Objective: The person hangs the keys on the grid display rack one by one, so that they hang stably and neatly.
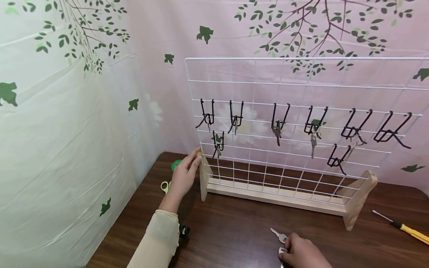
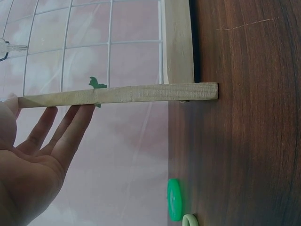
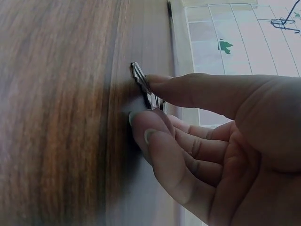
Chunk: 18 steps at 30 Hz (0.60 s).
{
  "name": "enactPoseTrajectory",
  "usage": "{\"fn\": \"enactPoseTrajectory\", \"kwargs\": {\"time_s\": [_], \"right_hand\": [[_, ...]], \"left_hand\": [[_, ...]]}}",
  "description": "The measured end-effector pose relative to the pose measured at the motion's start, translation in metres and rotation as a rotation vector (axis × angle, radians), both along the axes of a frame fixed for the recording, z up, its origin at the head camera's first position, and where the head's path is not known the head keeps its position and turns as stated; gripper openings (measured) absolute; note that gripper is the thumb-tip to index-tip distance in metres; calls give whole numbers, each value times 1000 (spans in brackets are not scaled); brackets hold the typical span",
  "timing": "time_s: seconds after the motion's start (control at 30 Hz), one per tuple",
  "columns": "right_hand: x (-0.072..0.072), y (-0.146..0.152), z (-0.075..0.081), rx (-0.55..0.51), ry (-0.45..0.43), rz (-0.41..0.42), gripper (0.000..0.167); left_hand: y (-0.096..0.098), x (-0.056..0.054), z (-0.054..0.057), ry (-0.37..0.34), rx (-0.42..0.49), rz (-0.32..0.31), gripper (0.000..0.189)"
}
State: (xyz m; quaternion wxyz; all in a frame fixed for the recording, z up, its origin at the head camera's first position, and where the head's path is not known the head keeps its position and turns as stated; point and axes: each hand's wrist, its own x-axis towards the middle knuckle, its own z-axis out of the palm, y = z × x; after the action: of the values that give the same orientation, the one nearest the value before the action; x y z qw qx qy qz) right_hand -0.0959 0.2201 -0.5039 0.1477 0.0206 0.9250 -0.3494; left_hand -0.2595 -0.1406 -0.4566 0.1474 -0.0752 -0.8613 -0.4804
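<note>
My left hand (image 1: pixel 183 176) rests on the wooden side panel (image 1: pixel 205 180) of a white wire grid rack (image 1: pixel 263 190). In the left wrist view its nearly straight fingers (image 2: pixel 70 134) touch the panel's outer face, with the thumb near its upper end. Low over the table in front of the rack, my right hand (image 1: pixel 307 261) pinches a silver key (image 1: pixel 281 263) between thumb and fingertips. Another silver key (image 1: pixel 276 233) points away to the left, its head by the fingertips. A key blade (image 3: pixel 140 77) shows beside the thumb in the right wrist view; the key heads are partly hidden.
Black hooks (image 1: pixel 279 118) hang on the grid, several carrying keys (image 1: pixel 313 145). A yellow-handled screwdriver (image 1: pixel 418 235) lies at the right. Green-handled scissors (image 1: pixel 165 186), a green round object (image 1: pixel 175 164) and a small black object (image 1: pixel 184 231) are near the left arm.
</note>
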Motion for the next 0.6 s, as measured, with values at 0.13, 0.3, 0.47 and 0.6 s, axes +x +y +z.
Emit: {"fn": "enactPoseTrajectory", "kwargs": {"time_s": [0.13,0.3,0.47,0.6], "right_hand": [[0,1,0,-3,-6,-4,27],[0,2,-2,-8,-11,-17,29],[0,3,-2,-1,7,-14,31],[0,3,-2,3,10,-16,32]], "left_hand": [[0,1,0,2,-13,4,48],[1,1,1,14,-38,17,48],[1,-1,1,26,-40,14,49],[0,-1,0,18,-40,17,49]]}}
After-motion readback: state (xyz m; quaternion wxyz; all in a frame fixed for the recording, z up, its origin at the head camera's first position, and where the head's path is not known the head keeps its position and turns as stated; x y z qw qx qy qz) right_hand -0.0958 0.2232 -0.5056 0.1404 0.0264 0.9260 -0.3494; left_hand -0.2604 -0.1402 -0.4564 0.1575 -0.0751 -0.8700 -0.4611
